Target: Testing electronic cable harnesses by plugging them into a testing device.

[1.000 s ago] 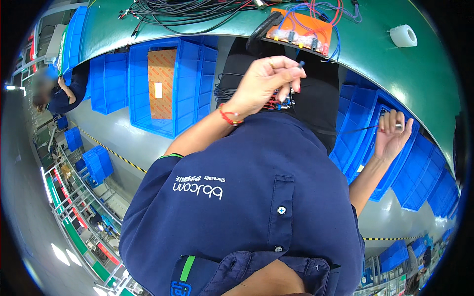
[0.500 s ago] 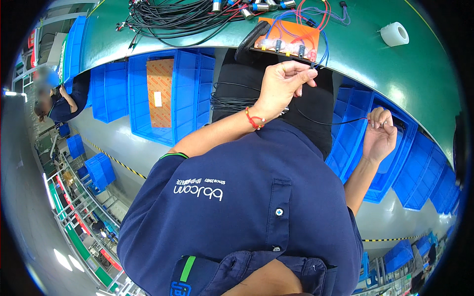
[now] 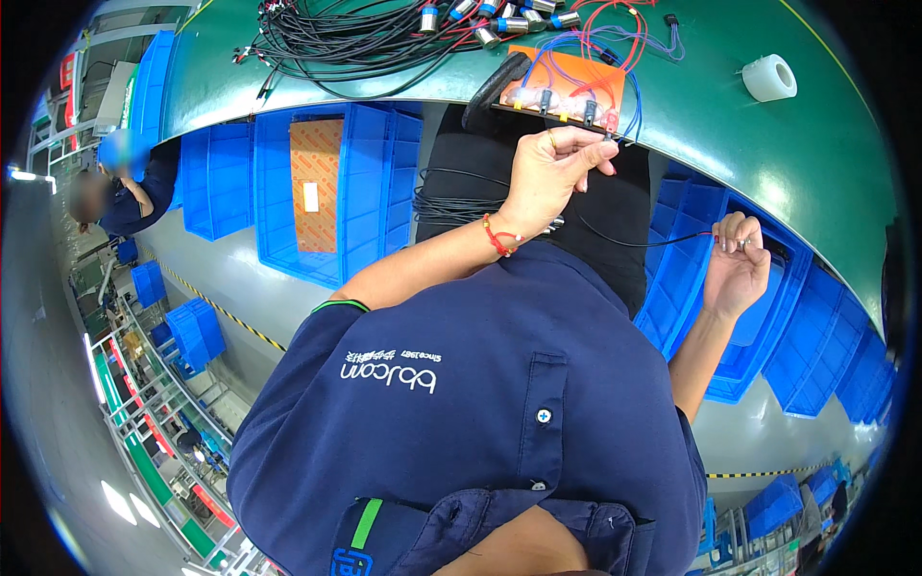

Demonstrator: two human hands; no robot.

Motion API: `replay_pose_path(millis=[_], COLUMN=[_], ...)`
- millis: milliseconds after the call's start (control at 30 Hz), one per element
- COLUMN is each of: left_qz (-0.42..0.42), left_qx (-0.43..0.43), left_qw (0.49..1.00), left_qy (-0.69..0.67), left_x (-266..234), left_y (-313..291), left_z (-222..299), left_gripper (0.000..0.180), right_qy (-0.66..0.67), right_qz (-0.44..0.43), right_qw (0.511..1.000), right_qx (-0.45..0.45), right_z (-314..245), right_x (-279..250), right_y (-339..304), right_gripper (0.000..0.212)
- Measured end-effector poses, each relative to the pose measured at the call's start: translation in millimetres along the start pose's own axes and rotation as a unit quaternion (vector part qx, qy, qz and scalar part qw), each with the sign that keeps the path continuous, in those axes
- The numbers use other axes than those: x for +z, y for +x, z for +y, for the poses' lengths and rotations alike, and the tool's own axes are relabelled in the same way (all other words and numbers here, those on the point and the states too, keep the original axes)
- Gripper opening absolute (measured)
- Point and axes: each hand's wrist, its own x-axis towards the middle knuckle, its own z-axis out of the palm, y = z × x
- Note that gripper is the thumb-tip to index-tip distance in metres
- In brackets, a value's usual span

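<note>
My left hand (image 3: 555,173) is in a pinch just in front of an orange board (image 3: 613,79) at the table's near edge. Its fingertips are by the red clip (image 3: 611,120) at the board's right corner, and the small piece between them is mostly hidden. Black clips, yellow tabs and blue and red wires show on the board. Off to the right, my right hand (image 3: 738,269) has its fingers curled round the end of a thin black cable (image 3: 663,242). That cable runs left over my lap, where a black cable coil (image 3: 451,209) lies.
Black cables with silver cylindrical connectors (image 3: 509,24) are heaped at the far left of the green table (image 3: 730,125). A white roll (image 3: 769,78) stands at right. Blue bins (image 3: 216,178) line the table's near side. Another person (image 3: 125,197) sits at far left.
The table and board have shifted slightly down in the view. My left fingertips are a little closer to the red clip. My right hand stays nearly still with the cable.
</note>
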Motion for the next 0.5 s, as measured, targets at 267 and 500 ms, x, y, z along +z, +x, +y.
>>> replay_pose_path(millis=[267, 500], left_qz=[-0.054, -0.139], left_qx=[-0.054, -0.134], left_qw=[0.997, 0.978], left_qy=[-0.005, -0.079], left_x=[-1, -1], left_y=[7, 4], left_z=[1, 22], left_gripper=[0.033, 0.039], right_qy=[0.019, 0.043], right_qz=[0.002, 0.019], right_qw=[1.000, 0.998], right_qx=[-0.021, -0.049], right_z=[2, -5], right_x=[3, 6], right_y=[4, 4], right_gripper=[0.010, 0.010])
